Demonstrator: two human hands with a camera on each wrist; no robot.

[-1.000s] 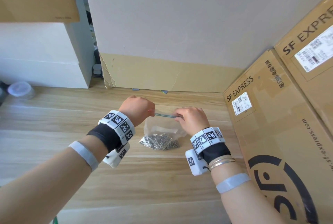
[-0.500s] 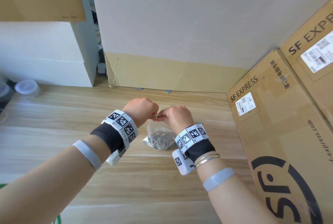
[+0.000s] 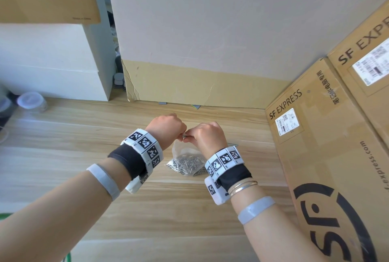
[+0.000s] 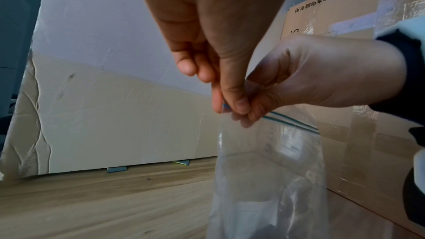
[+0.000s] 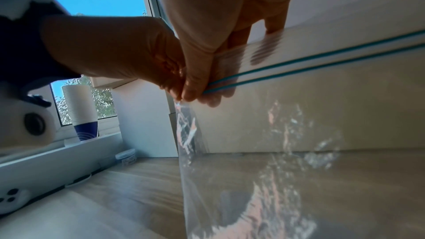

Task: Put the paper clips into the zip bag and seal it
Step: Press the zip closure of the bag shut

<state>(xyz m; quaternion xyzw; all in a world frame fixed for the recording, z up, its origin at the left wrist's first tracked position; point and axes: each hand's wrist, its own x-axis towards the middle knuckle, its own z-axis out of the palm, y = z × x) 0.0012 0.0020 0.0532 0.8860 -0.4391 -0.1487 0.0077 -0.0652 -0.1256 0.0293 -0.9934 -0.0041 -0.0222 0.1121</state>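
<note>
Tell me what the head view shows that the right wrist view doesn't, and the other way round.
Head only: the clips heaped in the bottom of the bag, and the SF Express boxes to the right.

Right wrist only: the two blue zip lines up close, running apart rightward from the grip, a stack of paper cups by a window, and a white controller.

Both: the left hand and right hand pinching the bag's top edge close together, above the wooden table.

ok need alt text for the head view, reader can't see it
Both hands, left hand and right hand, pinch the top edge of a clear zip bag close together over a wooden table. Paper clips fill its bottom; cardboard boxes stand at right.
</note>
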